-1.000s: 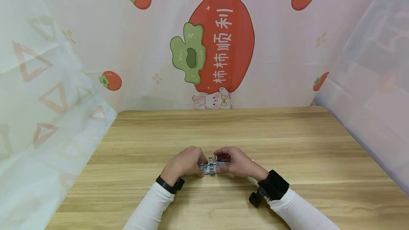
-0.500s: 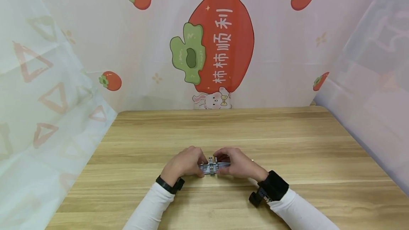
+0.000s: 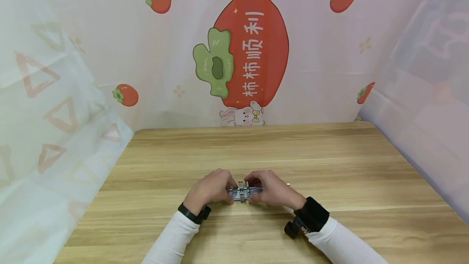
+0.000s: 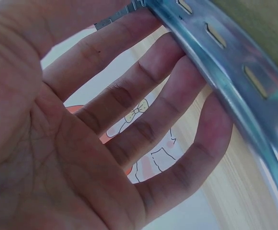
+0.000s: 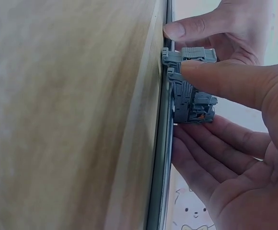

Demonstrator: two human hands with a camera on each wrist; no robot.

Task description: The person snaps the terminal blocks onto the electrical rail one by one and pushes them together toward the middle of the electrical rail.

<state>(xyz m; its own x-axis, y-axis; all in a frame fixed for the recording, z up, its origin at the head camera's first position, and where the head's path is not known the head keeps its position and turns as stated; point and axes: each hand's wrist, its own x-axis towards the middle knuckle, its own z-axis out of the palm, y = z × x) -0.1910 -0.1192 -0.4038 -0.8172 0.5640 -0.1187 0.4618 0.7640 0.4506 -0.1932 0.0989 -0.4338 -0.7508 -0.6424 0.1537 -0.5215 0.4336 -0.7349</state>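
A slotted metal DIN rail (image 4: 235,81) lies along the table between the two hands. Grey terminal blocks sit on it side by side: one block (image 5: 196,53) nearer the left hand and another block (image 5: 189,103) nearer the right. The left hand (image 3: 210,188) grips the rail to the left of the blocks, fingertips along its far edge. With thumb and fingers, the right hand (image 3: 272,190) pinches the right-hand terminal block; its thumb covers part of that block. Whether this block is fully clipped on the rail cannot be told.
The wood-grain table (image 3: 234,150) extends around the hands. A small white item (image 3: 288,184) shows just behind the right wrist, mostly hidden. Printed curtains (image 3: 315,64) hang at the back and both sides.
The head view has shifted very slightly. Both hands keep the same hold, and the rail and blocks look almost unmoved.
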